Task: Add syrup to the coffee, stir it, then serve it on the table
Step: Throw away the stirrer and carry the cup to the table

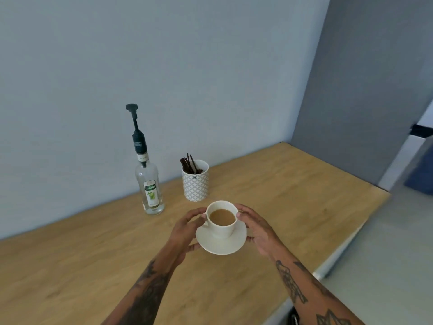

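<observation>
A white cup of milky coffee stands on a white saucer above the wooden counter. My left hand grips the saucer's left edge, fingers touching the cup by its handle. My right hand holds the saucer's right edge, thumb against the cup's rim. A clear syrup bottle with a black pump stands upright behind and to the left. To the right of the bottle, a patterned white mug holds several dark stir sticks.
A pale wall runs along the counter's back and a grey panel closes its far right end. The counter's right edge drops to a grey floor. Bare wood lies to the left and front.
</observation>
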